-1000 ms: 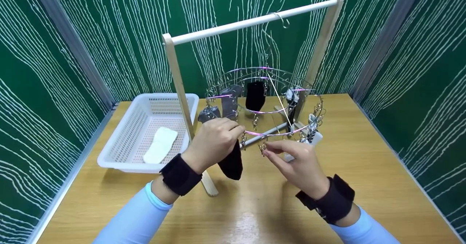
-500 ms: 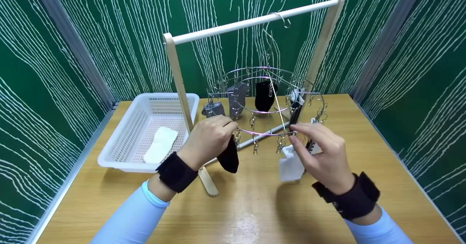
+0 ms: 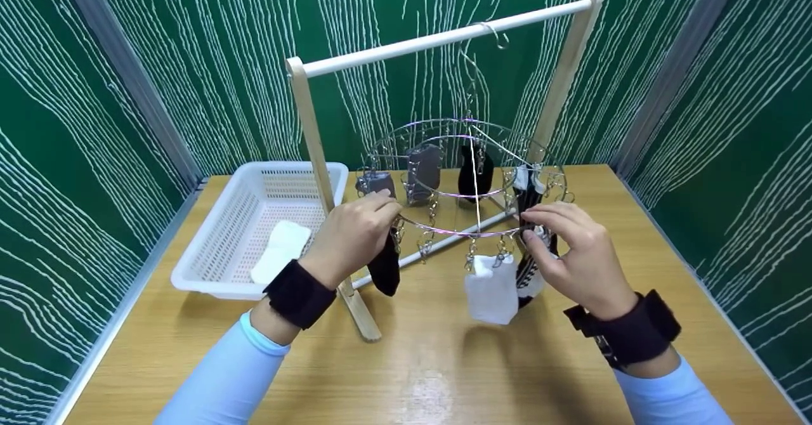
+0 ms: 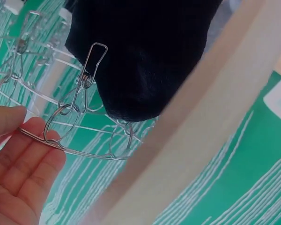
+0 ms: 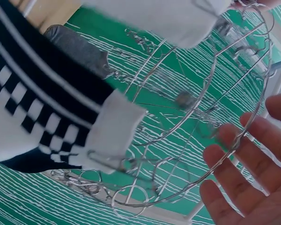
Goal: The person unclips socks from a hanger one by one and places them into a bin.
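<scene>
A round metal clip hanger point(image 3: 438, 229) with socks clipped around it hangs below a rod. My left hand point(image 3: 352, 231) pinches its rim wire between thumb and fingers, beside a hanging black sock point(image 3: 384, 269). At the rim's right side, my right hand point(image 3: 580, 257) has its fingers stretched out against the wire, the thumb held apart from them. A white sock point(image 3: 491, 292) hangs at the front, just left of my right hand. In the right wrist view, a black-and-white checked sock point(image 5: 51, 117) hangs from a clip. Two grey socks, one of them point(image 3: 424, 171), and another black sock point(image 3: 476, 177) hang behind.
A wooden stand with a white rod point(image 3: 393, 49) carries the hanger's hook. Left of it, a white plastic basket point(image 3: 209, 247) holds one white sock point(image 3: 282, 247). Everything stands on a wooden table point(image 3: 438, 380) enclosed by green walls with white streaks.
The hanger has turned, bringing the white sock out to the front and moving the rear socks rightward. My right hand left a front clip and moved right along the rim; my left hand shifted slightly left.
</scene>
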